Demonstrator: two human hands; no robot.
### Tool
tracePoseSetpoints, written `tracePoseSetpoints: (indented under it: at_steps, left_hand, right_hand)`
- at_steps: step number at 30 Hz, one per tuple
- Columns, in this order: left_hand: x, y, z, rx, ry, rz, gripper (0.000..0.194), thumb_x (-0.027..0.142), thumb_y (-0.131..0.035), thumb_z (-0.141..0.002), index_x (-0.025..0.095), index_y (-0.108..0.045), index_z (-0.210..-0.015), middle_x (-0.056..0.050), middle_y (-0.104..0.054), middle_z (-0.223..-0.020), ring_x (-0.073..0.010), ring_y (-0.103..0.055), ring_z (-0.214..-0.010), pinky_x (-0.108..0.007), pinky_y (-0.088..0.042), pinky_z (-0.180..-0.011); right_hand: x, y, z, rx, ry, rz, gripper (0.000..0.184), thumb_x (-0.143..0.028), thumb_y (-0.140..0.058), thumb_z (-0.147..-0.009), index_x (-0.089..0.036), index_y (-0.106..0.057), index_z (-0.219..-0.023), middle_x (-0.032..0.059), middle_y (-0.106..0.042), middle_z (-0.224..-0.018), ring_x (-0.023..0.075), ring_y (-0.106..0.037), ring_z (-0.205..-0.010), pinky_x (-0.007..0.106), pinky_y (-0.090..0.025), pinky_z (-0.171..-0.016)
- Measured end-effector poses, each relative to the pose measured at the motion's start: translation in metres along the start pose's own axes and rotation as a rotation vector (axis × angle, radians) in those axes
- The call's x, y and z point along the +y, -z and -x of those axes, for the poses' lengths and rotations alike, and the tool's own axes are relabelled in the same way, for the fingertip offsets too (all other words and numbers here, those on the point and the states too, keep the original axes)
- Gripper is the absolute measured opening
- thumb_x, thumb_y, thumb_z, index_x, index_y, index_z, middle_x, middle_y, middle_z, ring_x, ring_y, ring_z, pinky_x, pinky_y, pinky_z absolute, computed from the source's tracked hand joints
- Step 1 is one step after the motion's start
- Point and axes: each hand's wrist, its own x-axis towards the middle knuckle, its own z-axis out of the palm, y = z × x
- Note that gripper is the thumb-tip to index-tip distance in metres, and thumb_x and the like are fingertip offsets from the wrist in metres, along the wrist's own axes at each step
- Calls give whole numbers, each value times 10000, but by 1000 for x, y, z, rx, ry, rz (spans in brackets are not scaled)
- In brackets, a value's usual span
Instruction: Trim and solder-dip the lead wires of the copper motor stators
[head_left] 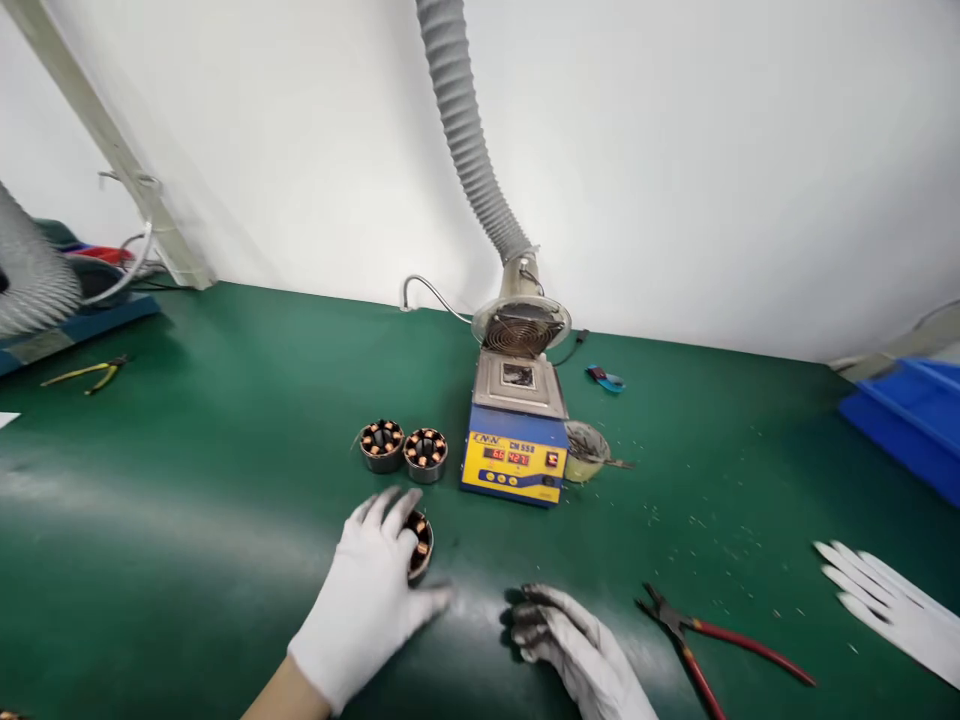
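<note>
1. Left fingers: white-gloved, spread, thumb held wide; the left hand reaches over a wound metal ring. Contact, or any grip, cannot be told.
2. Ring, one: copper coils inside a dark rim, partly hidden by the fingers; on the green table, nearer the wearer than the other two.
3. Right fingers: gloved, tips darkened, loosely curled. The right hand lies low, between ring and red-handled pliers; whether it encloses anything cannot be told.
4. Step in hand, by judgement: placing or taking up that ring. A secure hold would call for the thumb drawn in against its rim.
5. Rings, a pair: side by side, coils showing.
6. Blue-and-yellow unit: lit display, right of the pair, under an extractor hood.
7. Small cup: beside the unit, something laid across.
8. Red-handled pliers: jaws parted.
9. Spare gloves: far right.
</note>
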Motion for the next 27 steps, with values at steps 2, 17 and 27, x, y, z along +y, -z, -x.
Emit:
tracePoseSetpoints:
  at_steps: [2,17,27]
  left_hand:
    - [10,-1,18,-59,-71,45,551,519,-767,-507,192,-653,-935,-135,-611,-1194,-339,-589,-994,-470,-506,-793]
    - [46,-31,25,136,-426,425,68,156,-592,-639,196,-588,-694,-40,-676,-923,-183,-622,-797,-291,-553,-667]
    - [45,-32,27,102,-403,393,254,247,-774,-532,173,-581,-680,-84,-684,-981,-239,-642,-827,-341,-581,-654]
  right_hand:
    - [-3,-4,3,-38,18,98,472,-493,-711,-675,-169,-643,-1011,136,-655,-1000,253,-627,-874,374,-482,-788]
    - [-19,-25,-1,-187,-201,547,279,-368,-461,-780,-215,-384,-559,-92,-316,-385,70,-291,-320,198,-188,-343]
    - [-51,57,25,483,315,1308,424,-559,-351,-841,-211,-571,-740,37,-611,-649,190,-566,-592,307,-456,-562]
